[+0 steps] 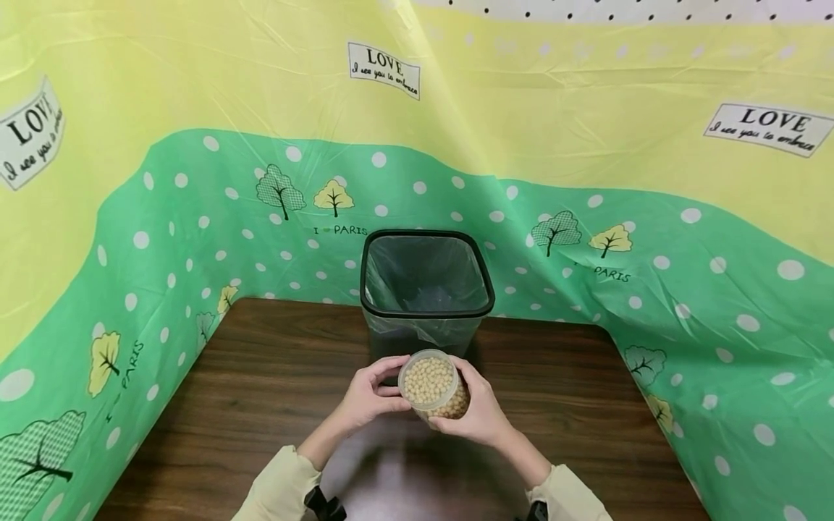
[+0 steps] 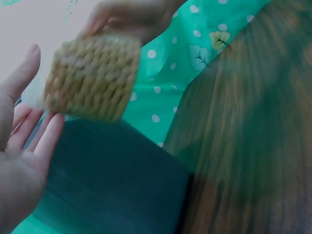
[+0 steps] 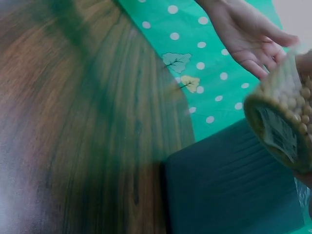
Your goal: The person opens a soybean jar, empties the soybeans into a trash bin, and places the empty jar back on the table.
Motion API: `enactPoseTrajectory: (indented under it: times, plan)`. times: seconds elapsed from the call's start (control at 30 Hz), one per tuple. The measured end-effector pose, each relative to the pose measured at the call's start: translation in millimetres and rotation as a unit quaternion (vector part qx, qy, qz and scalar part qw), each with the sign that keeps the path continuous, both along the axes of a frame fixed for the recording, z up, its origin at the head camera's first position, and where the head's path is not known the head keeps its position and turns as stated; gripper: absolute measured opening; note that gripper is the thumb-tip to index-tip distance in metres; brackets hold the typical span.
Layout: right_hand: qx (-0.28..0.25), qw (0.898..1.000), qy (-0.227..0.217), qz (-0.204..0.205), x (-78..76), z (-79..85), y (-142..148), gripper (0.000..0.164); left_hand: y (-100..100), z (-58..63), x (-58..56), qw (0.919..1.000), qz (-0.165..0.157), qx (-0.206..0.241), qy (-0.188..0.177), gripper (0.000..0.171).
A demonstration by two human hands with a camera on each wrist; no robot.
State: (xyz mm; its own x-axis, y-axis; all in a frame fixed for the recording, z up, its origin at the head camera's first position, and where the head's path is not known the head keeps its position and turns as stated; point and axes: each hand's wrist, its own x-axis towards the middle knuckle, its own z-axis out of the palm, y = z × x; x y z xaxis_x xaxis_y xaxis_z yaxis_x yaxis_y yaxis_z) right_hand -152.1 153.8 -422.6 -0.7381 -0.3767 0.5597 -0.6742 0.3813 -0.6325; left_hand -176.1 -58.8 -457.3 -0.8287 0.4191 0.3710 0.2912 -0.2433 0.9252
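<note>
A clear round jar [image 1: 430, 380] full of pale yellow beans, perhaps soybeans, tilts above the table in front of a dark bin. My right hand [image 1: 478, 411] grips the jar's side and lower part, thumb toward me. At its top rim is my left hand [image 1: 366, 396], fairly straight fingers spread by the edge; in the left wrist view its thumb stands apart from the jar [image 2: 92, 80]. Whether a lid covers the top is hard to tell. A label with a barcode shows on the jar's base [image 3: 278, 131] in the right wrist view.
Behind the jar stands the dark square bin [image 1: 426, 314], its black rim around a clear plastic liner. The brown wood-grain table [image 1: 260, 383] spreads to both sides. A green and yellow printed cloth [image 1: 521, 152] hangs around the back and sides.
</note>
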Motion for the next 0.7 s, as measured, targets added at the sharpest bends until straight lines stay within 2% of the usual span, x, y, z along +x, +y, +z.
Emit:
enactPoseTrajectory:
  times: [0.13,0.2,0.27,0.3,0.47,0.53,0.6,0.7]
  plan:
    - [0.006,0.997,0.044,-0.066,2.7,-0.1,-6.0,0.084,6.3,3.4,5.7,0.9973,0.069,-0.026,0.001,0.061]
    - [0.000,0.996,0.045,-0.074,2.6,0.2,-5.8,0.083,6.1,6.7,6.3,0.9957,0.081,-0.044,0.003,0.058]
    - [-0.004,0.998,0.026,-0.060,2.4,1.1,-3.0,0.083,3.1,9.8,4.8,0.9956,0.074,-0.057,-0.001,0.055]
    - [-0.005,0.999,0.013,-0.045,2.0,1.7,-0.9,0.083,0.9,11.2,3.5,0.9964,0.060,-0.060,0.000,0.056]
    - [-0.004,0.999,-0.027,0.038,-1.5,4.1,8.4,0.082,-7.4,13.2,-4.8,0.9971,-0.046,-0.062,0.002,0.069]
    - [-0.002,0.999,-0.021,0.048,-2.3,3.8,9.1,0.082,-7.2,12.2,-5.6,0.9961,-0.067,-0.057,0.002,0.072]
    - [-0.001,0.999,-0.004,0.036,-1.7,2.7,7.4,0.082,-4.7,10.2,-4.3,0.9971,-0.060,-0.046,-0.001,0.071]
    - [-0.004,0.999,0.033,-0.007,0.4,-0.1,1.6,0.083,2.9,7.1,1.4,0.9993,0.003,-0.034,-0.015,0.066]
